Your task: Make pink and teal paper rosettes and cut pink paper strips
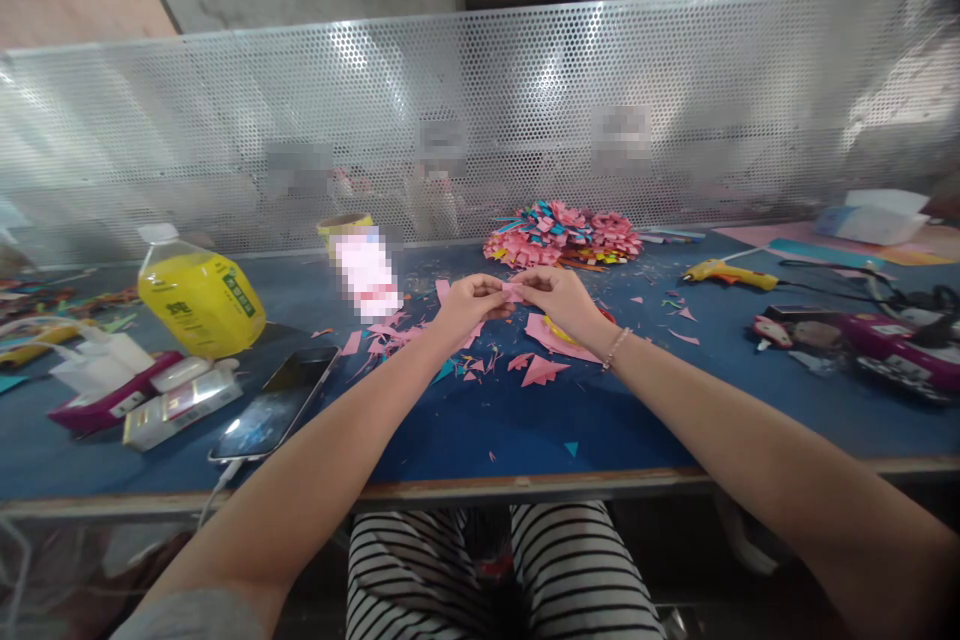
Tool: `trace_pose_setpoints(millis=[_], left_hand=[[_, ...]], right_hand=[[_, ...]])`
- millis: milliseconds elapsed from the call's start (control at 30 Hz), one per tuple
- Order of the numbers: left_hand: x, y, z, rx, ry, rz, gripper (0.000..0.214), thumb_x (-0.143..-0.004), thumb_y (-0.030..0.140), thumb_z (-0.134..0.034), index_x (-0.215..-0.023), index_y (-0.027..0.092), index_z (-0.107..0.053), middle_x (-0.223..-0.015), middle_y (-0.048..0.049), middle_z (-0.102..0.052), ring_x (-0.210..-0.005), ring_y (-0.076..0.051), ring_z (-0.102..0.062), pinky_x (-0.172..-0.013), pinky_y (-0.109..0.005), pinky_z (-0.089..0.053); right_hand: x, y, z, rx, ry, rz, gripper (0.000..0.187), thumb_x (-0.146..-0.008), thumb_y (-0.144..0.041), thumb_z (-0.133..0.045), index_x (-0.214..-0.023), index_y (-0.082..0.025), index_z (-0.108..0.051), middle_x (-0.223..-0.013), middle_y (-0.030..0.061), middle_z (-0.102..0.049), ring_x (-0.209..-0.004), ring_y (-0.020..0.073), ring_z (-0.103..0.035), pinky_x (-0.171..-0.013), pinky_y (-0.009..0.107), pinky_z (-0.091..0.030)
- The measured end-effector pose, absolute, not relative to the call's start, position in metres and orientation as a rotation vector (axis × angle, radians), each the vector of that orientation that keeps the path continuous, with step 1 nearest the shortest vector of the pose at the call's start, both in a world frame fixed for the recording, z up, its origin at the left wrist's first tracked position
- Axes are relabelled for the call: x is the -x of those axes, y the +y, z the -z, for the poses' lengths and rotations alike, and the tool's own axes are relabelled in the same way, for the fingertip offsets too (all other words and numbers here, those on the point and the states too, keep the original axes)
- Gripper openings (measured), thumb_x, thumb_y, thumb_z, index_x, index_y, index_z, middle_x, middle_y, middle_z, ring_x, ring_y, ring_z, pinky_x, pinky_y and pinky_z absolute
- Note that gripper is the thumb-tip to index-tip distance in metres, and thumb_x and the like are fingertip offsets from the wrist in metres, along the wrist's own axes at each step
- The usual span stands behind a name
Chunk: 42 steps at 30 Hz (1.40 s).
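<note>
Between my fingertips, above the middle of the blue table, is a small piece of pink paper (511, 293). My left hand (478, 303) pinches its left side, and my right hand (553, 298) pinches the right side. Under my right hand lies a larger sheet of pink paper (541, 334), with something yellow and round partly hidden by the hand. Folded pink paper pieces (544, 371) rest just in front of it. Pink scraps (390, 338) are strewn to the left of my left hand. Behind both hands sits a heap of pink, blue and yellow paper flowers (562, 232).
On the left stand a yellow liquid bottle (202, 300), a phone (277, 405), a small box (184, 405) and a purple power strip (112, 395). A yellow glue gun (729, 274) and another purple strip (892, 350) lie right. A perforated metal screen (480, 100) closes off the back.
</note>
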<state>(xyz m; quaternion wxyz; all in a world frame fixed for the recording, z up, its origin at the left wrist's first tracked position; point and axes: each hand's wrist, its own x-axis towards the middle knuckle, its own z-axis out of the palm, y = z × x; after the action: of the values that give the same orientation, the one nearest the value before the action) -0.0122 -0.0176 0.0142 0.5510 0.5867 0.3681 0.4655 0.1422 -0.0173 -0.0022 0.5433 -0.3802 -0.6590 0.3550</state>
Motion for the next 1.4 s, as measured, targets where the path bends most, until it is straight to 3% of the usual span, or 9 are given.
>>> trace_pose_setpoints(millis=[400, 767, 1067, 1400], left_hand=[[0.012, -0.017, -0.014, -1.453, 0.878, -1.117, 0.012, -0.065, 0.011, -0.066, -0.072, 0.012, -0.056, -0.063, -0.0015, -0.063, -0.059, -0.01, -0.061, -0.066, -0.027, -0.052], [0.012, -0.02, -0.014, -1.597, 0.823, -1.105, 0.017, -0.062, 0.02, -0.07, -0.069, 0.014, -0.055, -0.062, -0.0018, -0.063, -0.059, -0.013, -0.062, -0.063, -0.028, -0.052], [0.011, -0.02, -0.013, -1.61, 0.807, -1.106, 0.013, -0.071, 0.023, -0.062, -0.068, 0.015, -0.053, -0.058, 0.0009, -0.059, -0.056, -0.012, -0.061, -0.058, -0.026, -0.051], [0.015, -0.018, -0.013, -1.64, 0.838, -1.221, 0.014, -0.069, 0.026, -0.061, -0.069, 0.015, -0.052, -0.057, 0.0028, -0.056, -0.052, -0.01, -0.057, -0.056, -0.025, -0.049]], right_hand=[[-0.143, -0.016, 0.003, 0.946, -1.682, -0.698, 0.017, -0.071, -0.032, -0.059, -0.08, -0.018, -0.063, -0.077, 0.0033, -0.065, -0.071, 0.0136, -0.059, -0.068, 0.028, -0.047], [-0.143, -0.024, -0.004, 0.994, -1.714, -0.585, 0.009, -0.07, -0.024, -0.056, -0.065, -0.017, -0.059, -0.064, 0.0016, -0.062, -0.059, 0.0117, -0.054, -0.056, 0.025, -0.041], [-0.145, -0.025, -0.007, 0.996, -1.719, -0.629, 0.008, -0.069, -0.022, -0.056, -0.063, -0.017, -0.059, -0.062, 0.0011, -0.061, -0.059, 0.0112, -0.053, -0.055, 0.024, -0.039], [-0.142, -0.02, -0.003, 0.973, -1.684, -0.719, 0.015, -0.073, -0.03, -0.052, -0.069, -0.017, -0.058, -0.062, -0.0002, -0.057, -0.055, 0.0101, -0.05, -0.056, 0.024, -0.042]])
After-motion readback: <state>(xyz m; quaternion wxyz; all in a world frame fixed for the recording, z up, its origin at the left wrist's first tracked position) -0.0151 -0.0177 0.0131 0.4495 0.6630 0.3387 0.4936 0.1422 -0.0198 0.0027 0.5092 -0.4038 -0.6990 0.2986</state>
